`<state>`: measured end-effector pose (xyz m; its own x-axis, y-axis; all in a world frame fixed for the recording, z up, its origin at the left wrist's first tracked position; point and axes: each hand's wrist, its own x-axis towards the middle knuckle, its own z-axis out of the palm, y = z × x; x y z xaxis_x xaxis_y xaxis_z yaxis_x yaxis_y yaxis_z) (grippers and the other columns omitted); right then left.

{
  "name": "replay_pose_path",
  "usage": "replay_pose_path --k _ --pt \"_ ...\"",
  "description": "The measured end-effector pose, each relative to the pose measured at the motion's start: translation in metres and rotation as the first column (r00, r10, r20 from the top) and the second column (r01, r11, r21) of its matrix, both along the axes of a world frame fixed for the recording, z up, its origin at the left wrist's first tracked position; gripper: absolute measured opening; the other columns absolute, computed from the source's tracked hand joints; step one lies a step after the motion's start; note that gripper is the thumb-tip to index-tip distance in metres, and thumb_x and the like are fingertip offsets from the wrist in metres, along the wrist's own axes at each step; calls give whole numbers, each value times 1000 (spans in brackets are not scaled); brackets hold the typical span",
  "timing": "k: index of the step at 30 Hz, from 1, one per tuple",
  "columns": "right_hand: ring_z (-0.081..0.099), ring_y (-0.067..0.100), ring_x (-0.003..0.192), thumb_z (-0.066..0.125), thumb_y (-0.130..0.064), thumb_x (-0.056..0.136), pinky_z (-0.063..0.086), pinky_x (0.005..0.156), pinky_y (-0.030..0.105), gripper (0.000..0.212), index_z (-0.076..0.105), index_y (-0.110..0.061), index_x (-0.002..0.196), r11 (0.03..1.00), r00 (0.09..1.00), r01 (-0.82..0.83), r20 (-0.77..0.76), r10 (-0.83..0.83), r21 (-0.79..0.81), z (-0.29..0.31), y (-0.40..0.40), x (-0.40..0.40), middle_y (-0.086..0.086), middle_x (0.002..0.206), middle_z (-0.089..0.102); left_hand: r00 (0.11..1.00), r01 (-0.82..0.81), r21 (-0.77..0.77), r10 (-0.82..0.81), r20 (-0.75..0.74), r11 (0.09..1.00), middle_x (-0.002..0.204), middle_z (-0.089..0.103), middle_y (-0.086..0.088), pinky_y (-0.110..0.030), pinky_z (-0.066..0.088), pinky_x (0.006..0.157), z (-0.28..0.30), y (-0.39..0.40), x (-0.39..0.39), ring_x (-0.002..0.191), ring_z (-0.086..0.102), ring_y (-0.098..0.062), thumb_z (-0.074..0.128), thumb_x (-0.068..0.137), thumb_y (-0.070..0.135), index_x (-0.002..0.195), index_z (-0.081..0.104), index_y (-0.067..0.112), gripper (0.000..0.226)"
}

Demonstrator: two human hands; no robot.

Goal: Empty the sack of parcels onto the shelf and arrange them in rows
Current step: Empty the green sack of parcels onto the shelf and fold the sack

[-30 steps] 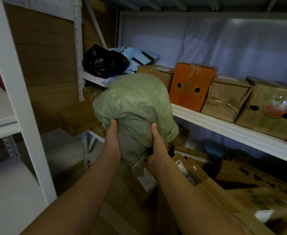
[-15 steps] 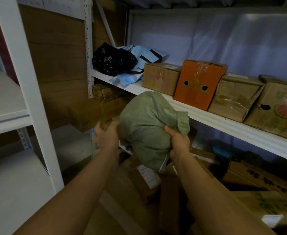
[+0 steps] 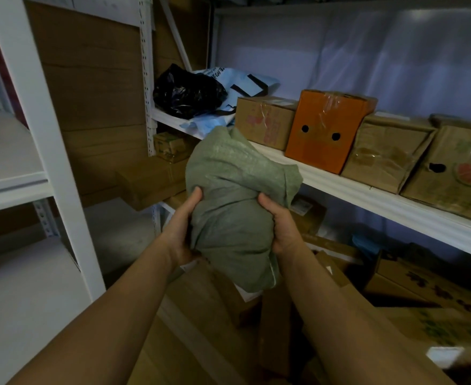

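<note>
head view: your left hand (image 3: 183,232) and right hand (image 3: 280,226) each grip the green sack (image 3: 237,201), held below the shelf (image 3: 367,195). boxes (image 3: 323,132) already lined up there; the sack looks near empty.

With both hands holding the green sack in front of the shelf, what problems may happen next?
1. The shelf already carries a row of boxes, such as the orange box, so tipped parcels may find little room and fall off its front edge.
2. The left hand and right hand grip the green sack only by bunched cloth, so it could slip.
3. Cartons crowd the floor below, so dropped parcels could get lost among them.
</note>
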<state>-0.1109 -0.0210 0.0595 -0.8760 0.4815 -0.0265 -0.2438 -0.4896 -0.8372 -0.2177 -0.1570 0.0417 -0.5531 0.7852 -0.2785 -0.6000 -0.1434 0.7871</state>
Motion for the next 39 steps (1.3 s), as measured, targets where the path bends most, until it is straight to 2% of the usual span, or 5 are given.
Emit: replay_pose_path --k 11,16,26,30,39 --pt "57 21 108 73 -46 71 46 95 37 69 51 -19 131 951 955 36 271 -123 306 -28 12 -10 2 125 59 977 -125 86 108 185 988 106 71 -18 -39 51 80 -20 -4 6 99 64 -30 58 80 54 121 63 9 60" --pt "60 33 114 82 -56 49 44 103 51 80 62 -19 116 997 951 -62 305 47 39 -56 3 -18 13 122 65 989 -89 21 86 119 996 100 72 -15 -31 56 64 -29 -2 -12 78 72 -25 49 88 49 117 61 9 50" --pt "59 34 110 89 -35 59 50 95 55 78 56 -13 126 800 766 593 365 -528 -87 -103 12 -90 12 124 60 988 39 -129 -19 156 991 119 62 -13 -49 48 87 -53 16 -45 109 58 -33 65 61 61 123 54 12 80" --pt "63 32 104 78 -23 76 52 92 53 43 62 -13 114 840 813 524 377 -444 -140 -125 -2 -121 10 113 65 995 -60 -185 73 64 981 117 64 -13 -35 53 73 -80 19 -65 102 63 -27 73 70 29 126 53 12 61" --pt "61 28 114 82 -32 68 47 100 50 68 55 -16 128 994 945 107 313 -96 -19 -112 -4 -179 8 124 64 905 -422 -134 425 -7 896 123 61 -12 -23 55 50 -100 13 -144 77 64 -17 75 68 22 135 47 5 74"
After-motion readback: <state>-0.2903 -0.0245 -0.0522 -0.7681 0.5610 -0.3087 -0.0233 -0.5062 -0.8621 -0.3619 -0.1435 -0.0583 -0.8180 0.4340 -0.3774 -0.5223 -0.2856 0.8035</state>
